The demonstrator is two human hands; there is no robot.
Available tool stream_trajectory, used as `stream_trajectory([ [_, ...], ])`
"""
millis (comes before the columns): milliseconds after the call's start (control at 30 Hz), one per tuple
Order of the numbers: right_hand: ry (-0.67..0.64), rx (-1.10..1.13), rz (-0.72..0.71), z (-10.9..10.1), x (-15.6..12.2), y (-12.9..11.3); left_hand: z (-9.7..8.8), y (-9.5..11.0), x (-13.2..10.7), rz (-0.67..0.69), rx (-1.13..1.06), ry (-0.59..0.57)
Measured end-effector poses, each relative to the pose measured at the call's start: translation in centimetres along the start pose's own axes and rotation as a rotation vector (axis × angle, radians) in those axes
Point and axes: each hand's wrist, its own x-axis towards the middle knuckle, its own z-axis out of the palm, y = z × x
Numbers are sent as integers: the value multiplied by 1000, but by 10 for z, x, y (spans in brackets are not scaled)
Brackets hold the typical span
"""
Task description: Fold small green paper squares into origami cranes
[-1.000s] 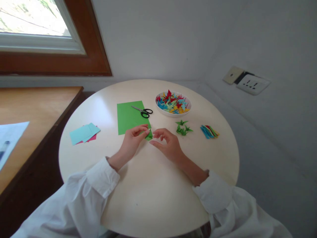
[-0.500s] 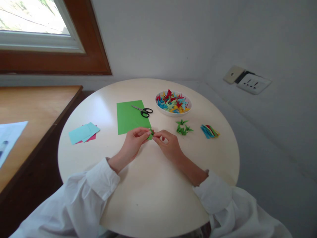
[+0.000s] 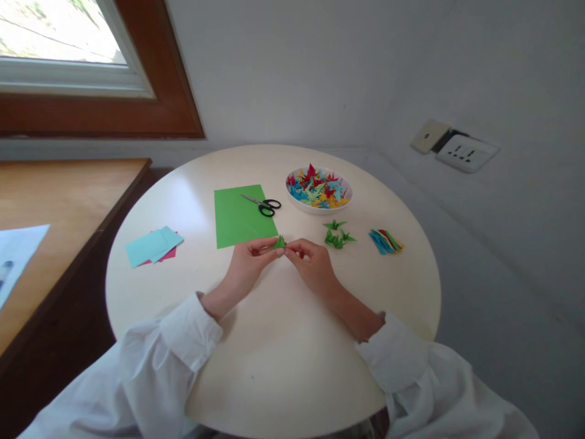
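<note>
A small folded piece of green paper [image 3: 280, 242] is held between my two hands above the middle of the round table. My left hand [image 3: 247, 263] pinches it from the left with thumb and fingers. From the right, my right hand [image 3: 312, 266] grips its edge with closed fingertips, which partly hide the paper. Just beyond lies a sheet of green paper [image 3: 240, 219] with black-handled scissors [image 3: 266, 206] on its right part. Several green paper cranes [image 3: 337, 238] sit to the right of my right hand.
Behind the cranes stands a white bowl [image 3: 319, 210] full of colourful paper cranes. Thin coloured paper strips [image 3: 386, 241] lie at the right. Light-blue and pink paper pieces [image 3: 155, 245] lie at the left of the round table [image 3: 283, 366]. A wooden desk [image 3: 59, 201] is beside it.
The folded green paper has been turned between my fingertips and now shows a pointed, upright shape. Both hands keep nearly the same place. The view has shifted very slightly.
</note>
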Motion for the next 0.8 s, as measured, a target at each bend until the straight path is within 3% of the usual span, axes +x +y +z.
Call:
stream_trajectory([
  [367,12,190,40,4,-1,2,0,-1,0,40,-70,63],
  [633,-28,427,185,8,1,5,1,-1,0,58,-152,41],
  [800,-10,479,187,8,1,3,1,-1,-1,78,-119,28],
])
